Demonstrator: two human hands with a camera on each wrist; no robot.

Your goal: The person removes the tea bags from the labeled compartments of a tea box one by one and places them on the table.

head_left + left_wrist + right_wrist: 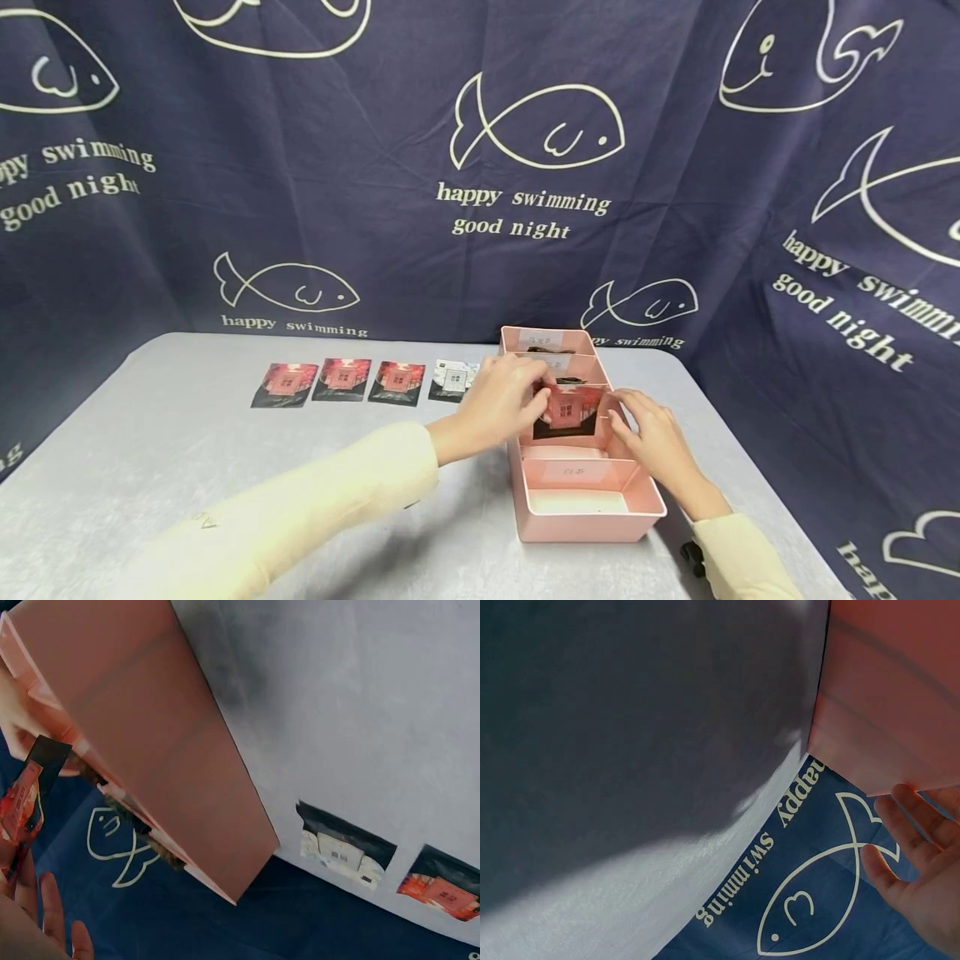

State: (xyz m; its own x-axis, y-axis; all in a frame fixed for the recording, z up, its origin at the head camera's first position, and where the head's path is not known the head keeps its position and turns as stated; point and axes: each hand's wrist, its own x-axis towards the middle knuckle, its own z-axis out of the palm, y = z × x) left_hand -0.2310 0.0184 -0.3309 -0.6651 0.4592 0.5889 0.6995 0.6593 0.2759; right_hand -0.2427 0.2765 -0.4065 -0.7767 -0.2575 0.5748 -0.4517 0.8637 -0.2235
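A pink divided box (585, 527) stands on the table, with handwritten labels on its dividers. Over one of its middle compartments, my left hand (498, 400) pinches a red and black sachet (567, 410) by its left edge. The left wrist view shows that sachet (30, 799) raised beside the box's rim, the other fingers of the hand spread. My right hand (660, 437) is at the box's right rim, fingers loosely bent; in the right wrist view its fingertips (904, 796) meet the rim. Dark packets (572, 380) sit in the far compartments. The front compartment holds nothing visible.
Left of the box lie three red and black sachets (342, 380) in a row, then a white and black sachet (450, 380), partly behind my left hand. A dark blue fish-print curtain (405, 183) hangs behind the grey table (150, 467). A small black object (693, 558) is near my right sleeve.
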